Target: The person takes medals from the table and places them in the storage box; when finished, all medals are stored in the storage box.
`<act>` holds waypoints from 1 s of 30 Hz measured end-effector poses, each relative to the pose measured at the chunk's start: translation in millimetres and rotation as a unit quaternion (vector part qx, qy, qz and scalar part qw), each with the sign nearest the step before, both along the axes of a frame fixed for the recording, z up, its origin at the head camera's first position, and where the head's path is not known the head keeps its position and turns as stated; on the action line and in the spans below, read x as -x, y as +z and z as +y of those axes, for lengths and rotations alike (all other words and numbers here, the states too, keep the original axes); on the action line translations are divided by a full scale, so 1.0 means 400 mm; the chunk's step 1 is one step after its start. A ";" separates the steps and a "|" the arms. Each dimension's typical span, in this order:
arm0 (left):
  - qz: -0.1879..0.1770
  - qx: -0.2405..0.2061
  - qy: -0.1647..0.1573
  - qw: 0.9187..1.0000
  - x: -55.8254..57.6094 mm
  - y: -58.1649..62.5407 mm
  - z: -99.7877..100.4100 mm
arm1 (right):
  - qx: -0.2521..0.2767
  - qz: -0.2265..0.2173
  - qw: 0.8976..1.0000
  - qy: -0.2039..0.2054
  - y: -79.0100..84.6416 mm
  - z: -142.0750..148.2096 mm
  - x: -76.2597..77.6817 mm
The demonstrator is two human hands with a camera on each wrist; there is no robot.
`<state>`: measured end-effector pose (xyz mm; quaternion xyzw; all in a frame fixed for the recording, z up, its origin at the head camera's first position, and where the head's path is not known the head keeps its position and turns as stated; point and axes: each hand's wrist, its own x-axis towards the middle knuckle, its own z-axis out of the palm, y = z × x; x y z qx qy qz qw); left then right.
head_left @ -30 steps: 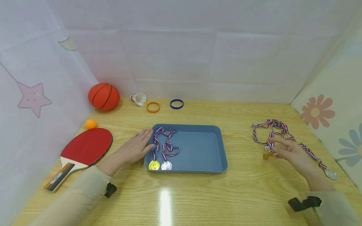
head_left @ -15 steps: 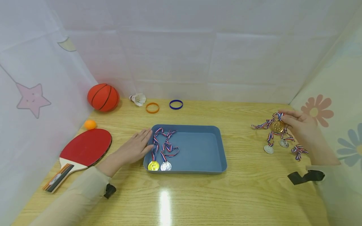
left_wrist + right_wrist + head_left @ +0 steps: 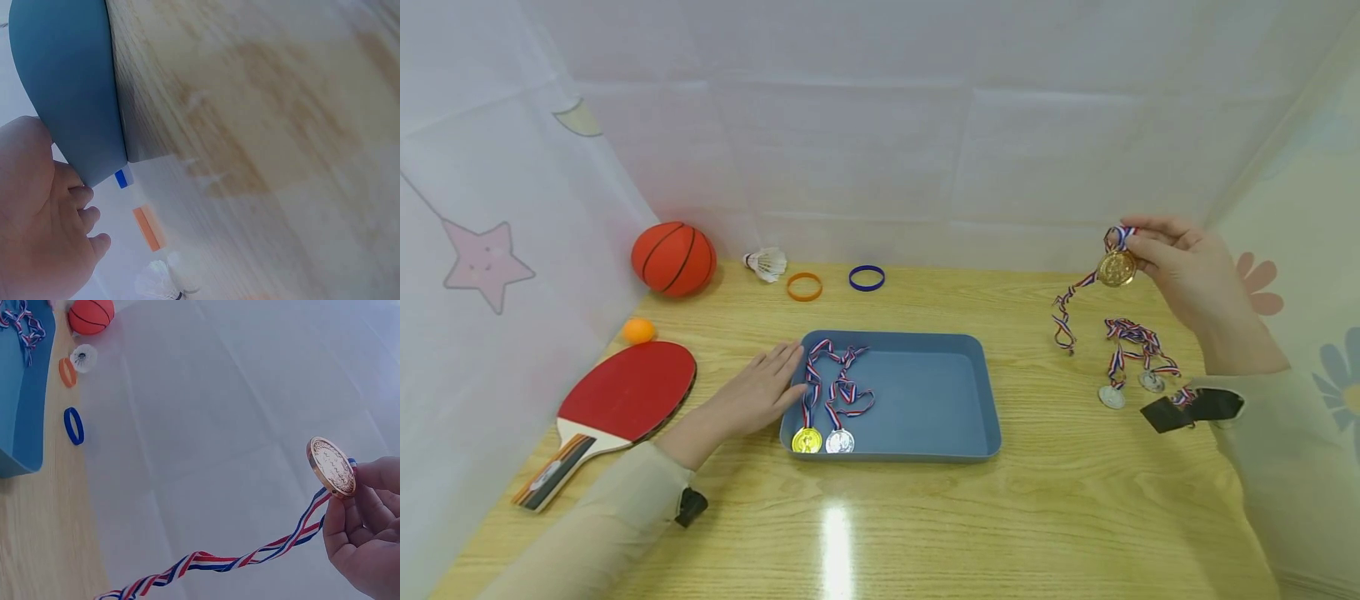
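Note:
My right hand (image 3: 1198, 283) is raised above the right side of the table and pinches a bronze-coloured medal (image 3: 1117, 268) near its ribbon. The red, white and blue ribbon (image 3: 250, 557) trails down to the left, twisted. My left hand (image 3: 758, 392) lies with straight fingers against the left rim of a blue tray (image 3: 932, 392). Inside the tray, at its left end, a gold medal (image 3: 807, 441) and a silver medal (image 3: 840, 442) lie with ribbons stretched back. Below my right hand, two silver medals, one nearer (image 3: 1112, 397) and one farther right (image 3: 1152, 381), lie with bunched ribbons.
A red table tennis bat (image 3: 628, 390), an orange ball (image 3: 639, 331) and a small basketball (image 3: 674, 259) line the left side. A shuttlecock (image 3: 767, 263), an orange wristband (image 3: 805, 287) and a blue wristband (image 3: 867, 277) lie at the back, before a white sheet (image 3: 880, 158).
My right hand has lifted the bronze-coloured medal off the pile, up and back, its ribbon coming free of the others. My left hand has stayed at the tray.

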<state>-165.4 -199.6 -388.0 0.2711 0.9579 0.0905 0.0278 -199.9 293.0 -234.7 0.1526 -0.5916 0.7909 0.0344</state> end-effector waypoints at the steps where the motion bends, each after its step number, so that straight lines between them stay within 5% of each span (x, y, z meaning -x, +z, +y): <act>1: 0.000 0.000 0.000 1.000 0.000 0.000 0.000 | 0.004 0.010 1.000 0.007 0.008 -0.011 0.002; 17: -0.002 0.004 0.001 1.000 0.003 -0.004 -0.006 | 0.024 0.084 0.994 0.068 0.150 -0.230 -0.012; 22: -0.004 0.005 0.001 1.000 0.003 -0.001 -0.002 | -0.039 0.097 0.991 0.079 0.148 -0.293 0.004; 30: -0.003 0.005 -0.002 1.000 0.005 -0.001 -0.001 | -0.110 0.059 0.988 0.095 0.095 -0.391 0.032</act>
